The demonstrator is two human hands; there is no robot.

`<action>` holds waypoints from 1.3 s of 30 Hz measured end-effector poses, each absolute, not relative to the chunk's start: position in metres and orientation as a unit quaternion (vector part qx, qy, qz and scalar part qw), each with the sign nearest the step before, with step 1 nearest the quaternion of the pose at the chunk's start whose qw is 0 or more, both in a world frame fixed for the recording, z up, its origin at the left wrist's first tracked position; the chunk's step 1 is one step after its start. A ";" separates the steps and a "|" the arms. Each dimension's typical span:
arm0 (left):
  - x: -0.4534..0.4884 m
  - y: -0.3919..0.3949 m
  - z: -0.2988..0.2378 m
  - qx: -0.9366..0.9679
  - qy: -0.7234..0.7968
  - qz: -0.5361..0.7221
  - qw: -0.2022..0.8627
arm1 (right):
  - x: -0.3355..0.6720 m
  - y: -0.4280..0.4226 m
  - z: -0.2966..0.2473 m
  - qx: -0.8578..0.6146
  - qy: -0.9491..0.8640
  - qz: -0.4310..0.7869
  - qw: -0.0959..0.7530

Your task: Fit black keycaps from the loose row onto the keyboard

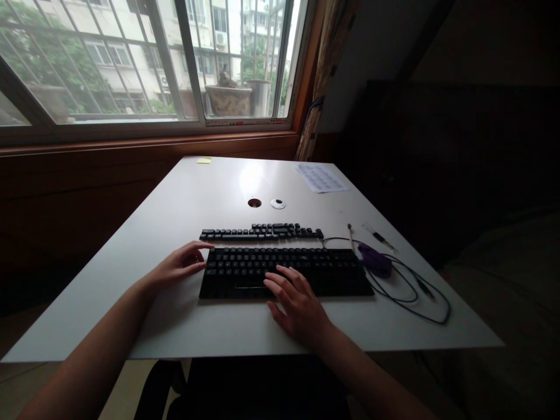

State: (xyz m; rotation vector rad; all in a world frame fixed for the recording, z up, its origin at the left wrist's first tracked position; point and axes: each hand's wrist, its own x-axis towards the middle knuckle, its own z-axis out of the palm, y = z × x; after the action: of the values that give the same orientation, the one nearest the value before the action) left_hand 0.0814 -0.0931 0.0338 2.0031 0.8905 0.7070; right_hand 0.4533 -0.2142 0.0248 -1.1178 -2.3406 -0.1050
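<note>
A black keyboard [245, 273] lies on the white table in front of me. Key caps fill its upper rows, while the front strip shows dark with few or no caps. My left hand [184, 261] is at its left end, the index finger stretched to the top-left corner and the thumb by the left edge. My right hand [295, 297] rests over the front middle, fingers spread and fingertips on the keyboard, with nothing held. Behind the keyboard, loose black key caps [262, 234] stand in rows.
To the right lie a purple cloth-like item [375, 261], a looped black cable [447, 315], a small brush-like stick [350, 236] and a wire-ended tool [380, 237]. Printed paper [322, 178], a yellow note [204, 160], a round hole [254, 203] and its white cover [277, 203] are farther back.
</note>
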 end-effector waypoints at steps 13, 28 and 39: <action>0.075 -0.083 0.040 0.684 0.392 0.352 0.504 | 0.456 -0.212 0.029 -0.400 -0.869 -0.011 0.291; 0.069 -0.079 0.033 0.608 0.385 0.393 0.573 | 0.454 -0.208 0.030 -0.390 -0.871 -0.017 0.299; 0.051 -0.079 0.028 0.626 0.479 0.492 0.369 | 0.456 -0.205 0.027 -0.399 -0.864 0.000 0.306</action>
State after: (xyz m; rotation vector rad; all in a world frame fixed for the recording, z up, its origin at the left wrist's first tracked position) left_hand 0.0511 -0.0788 0.0284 1.6080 1.2292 1.2640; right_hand 0.4561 -0.2051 0.0265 -1.0564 -2.2870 0.0008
